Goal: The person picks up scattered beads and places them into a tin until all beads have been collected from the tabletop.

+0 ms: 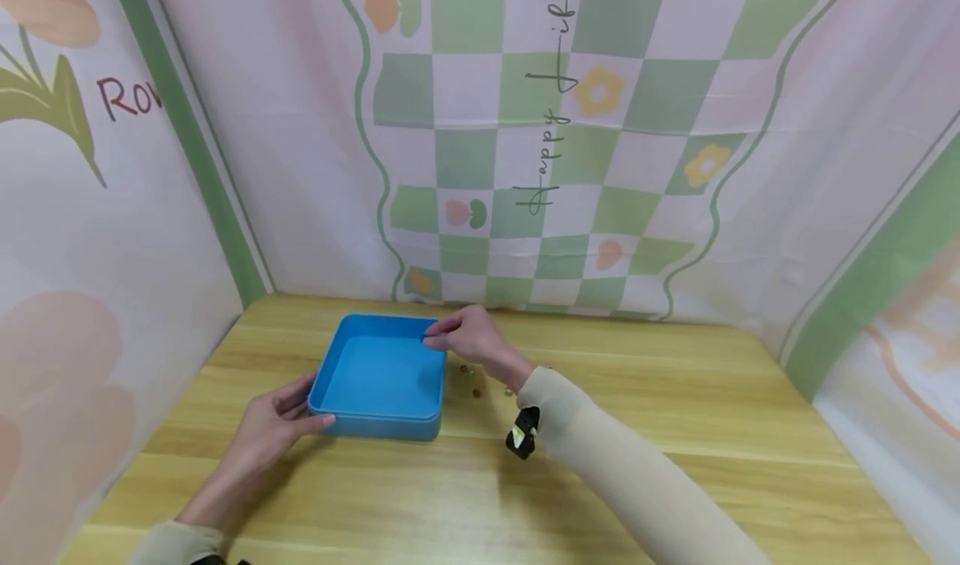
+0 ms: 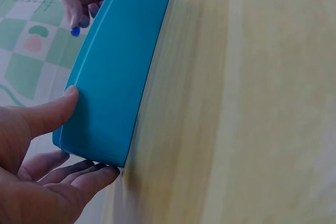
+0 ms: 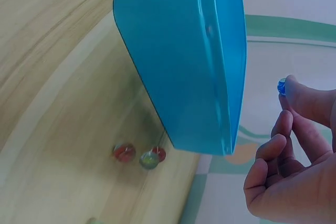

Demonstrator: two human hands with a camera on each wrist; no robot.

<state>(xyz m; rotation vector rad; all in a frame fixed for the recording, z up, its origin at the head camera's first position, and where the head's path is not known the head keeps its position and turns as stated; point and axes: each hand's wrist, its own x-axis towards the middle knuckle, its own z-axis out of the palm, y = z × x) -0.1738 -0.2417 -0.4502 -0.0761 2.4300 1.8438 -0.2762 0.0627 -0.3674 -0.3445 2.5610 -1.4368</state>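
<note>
A blue square open-topped box (image 1: 386,377) sits on the wooden table; its visible floor is bare. At its near left corner, my left hand (image 1: 273,415) holds it, thumb on the front wall and fingers against the left side. My right hand (image 1: 472,336) is over the box's far right corner. Its thumb and index finger pinch a blue glass marble (image 3: 282,86), which also shows in the left wrist view. The other fingers are curled toward the palm. Beside the box's right wall lie several loose marbles, among them a red one (image 3: 125,152) and a clear yellow-green one (image 3: 149,160).
The wooden table (image 1: 637,465) ends at a hanging cloth (image 1: 465,157) with green checks at the back. More cloth borders the left and right sides. A black strap-like device (image 1: 522,433) sits on the right wrist.
</note>
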